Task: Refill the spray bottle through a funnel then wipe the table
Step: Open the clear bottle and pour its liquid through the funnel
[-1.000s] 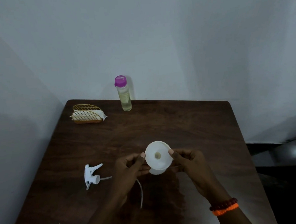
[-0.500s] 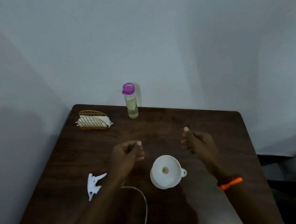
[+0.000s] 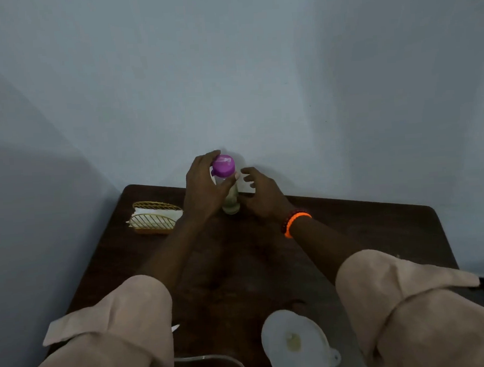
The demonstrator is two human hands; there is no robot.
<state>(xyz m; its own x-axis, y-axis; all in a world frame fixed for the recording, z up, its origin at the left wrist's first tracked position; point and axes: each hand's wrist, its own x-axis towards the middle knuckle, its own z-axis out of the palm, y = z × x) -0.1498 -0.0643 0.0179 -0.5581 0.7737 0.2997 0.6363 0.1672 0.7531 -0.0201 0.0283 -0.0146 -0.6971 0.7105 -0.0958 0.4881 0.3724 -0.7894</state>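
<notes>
At the back edge of the table stands a clear refill bottle (image 3: 231, 203) with a purple cap and pale yellow liquid in it. My left hand (image 3: 204, 192) is wrapped around it, fingers behind the cap and thumb across the front. My right hand (image 3: 261, 195) hovers just to the bottle's right with its fingers spread; I cannot tell if it touches. The white funnel (image 3: 296, 343) stands upright near the front edge between my sleeves; what it sits in is hidden. A thin sliver of the white sprayer head (image 3: 175, 327) and its clear dip tube (image 3: 214, 357) show by my left sleeve.
A gold wire holder with white napkins (image 3: 155, 218) sits at the back left of the dark wooden table (image 3: 379, 231). Walls close off the back and left sides. The table's right edge drops to a dark floor.
Both hands let go of the funnel, left it standing near the front, and reached forward to the purple-capped bottle. My left hand has closed around it. The view tilted up and forward.
</notes>
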